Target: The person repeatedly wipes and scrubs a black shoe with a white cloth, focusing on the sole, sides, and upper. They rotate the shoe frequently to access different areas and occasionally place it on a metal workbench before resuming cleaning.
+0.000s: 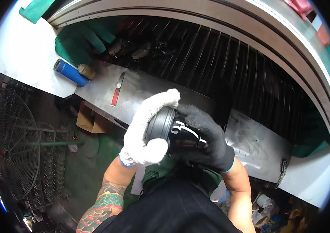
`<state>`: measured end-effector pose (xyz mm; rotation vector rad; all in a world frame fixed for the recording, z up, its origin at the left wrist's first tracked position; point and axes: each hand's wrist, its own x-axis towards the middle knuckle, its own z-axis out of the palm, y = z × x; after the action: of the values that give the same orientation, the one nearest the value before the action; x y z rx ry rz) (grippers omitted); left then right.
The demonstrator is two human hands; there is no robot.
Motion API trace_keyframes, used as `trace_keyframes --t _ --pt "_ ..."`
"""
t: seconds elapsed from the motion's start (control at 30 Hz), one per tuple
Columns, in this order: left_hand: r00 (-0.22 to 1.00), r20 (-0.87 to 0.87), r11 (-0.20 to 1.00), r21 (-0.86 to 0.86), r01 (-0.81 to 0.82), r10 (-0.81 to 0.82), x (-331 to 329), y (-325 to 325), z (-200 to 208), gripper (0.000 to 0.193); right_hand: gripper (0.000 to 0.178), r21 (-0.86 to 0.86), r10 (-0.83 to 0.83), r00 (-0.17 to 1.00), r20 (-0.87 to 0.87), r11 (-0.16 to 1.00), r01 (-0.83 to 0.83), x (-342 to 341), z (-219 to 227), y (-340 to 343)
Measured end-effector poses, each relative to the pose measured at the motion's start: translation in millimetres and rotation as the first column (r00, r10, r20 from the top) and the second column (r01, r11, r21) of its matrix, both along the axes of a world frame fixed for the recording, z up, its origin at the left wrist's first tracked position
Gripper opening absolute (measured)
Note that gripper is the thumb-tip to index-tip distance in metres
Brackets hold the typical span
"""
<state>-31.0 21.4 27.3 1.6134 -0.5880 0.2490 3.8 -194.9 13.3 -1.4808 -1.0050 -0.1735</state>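
Note:
In front of my body, above the near edge of a metal work surface (pixel 250 151), I hold a rounded black object (pixel 188 138) with white markings and a grey, ribbed round end (pixel 161 123). My left hand (pixel 135 134), in a white knitted glove, curls around the grey end, thumb below and fingers over the top. On the other side my right hand (pixel 215 136), in a black glove, is wrapped over the dark body. Its fingertips are hard to make out against the black. The object's exact kind is not clear. A red-handled knife (pixel 116 94) lies beyond my left hand.
Dark slats (pixel 211 58) stretch behind the metal ledge, with several black-and-grey parts (pixel 140 50) on them. At left are a blue cylinder (pixel 70 72), a beige roll (pixel 86 71), a cardboard box (pixel 91 121) and a large fan (pixel 11 141). A metal tool (pixel 282 173) lies at right.

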Motion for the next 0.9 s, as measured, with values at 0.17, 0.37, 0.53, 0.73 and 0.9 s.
trace_keyframes --t 0.17,0.37,0.53,0.73,0.9 --pt "0.992 -0.064 0.983 -0.142 -0.118 0.109 -25 -16 4 0.057 0.080 -0.284 -0.060 0.997 -0.050 0.958 0.044 -18 -2 -10" --pt "0.978 0.058 0.960 -0.214 -0.182 0.198 -59 -12 -16 0.036 0.050 -0.308 -0.128 0.989 0.077 0.940 0.146 -57 -7 5" --pt "0.977 -0.008 0.940 -0.271 -0.209 0.215 -63 -12 -13 0.030 0.048 -0.299 -0.078 0.994 0.071 0.949 0.095 -58 -2 13" --pt "0.978 -0.014 0.924 -0.325 -0.201 0.208 -31 -9 -6 0.029 0.063 -0.296 -0.054 0.998 0.017 0.953 0.056 -9 21 11" --pt "0.943 0.239 0.943 -0.293 -0.155 0.230 1 -2 -50 0.048 0.070 -0.454 -0.128 0.896 0.425 0.827 0.333 7 12 12"
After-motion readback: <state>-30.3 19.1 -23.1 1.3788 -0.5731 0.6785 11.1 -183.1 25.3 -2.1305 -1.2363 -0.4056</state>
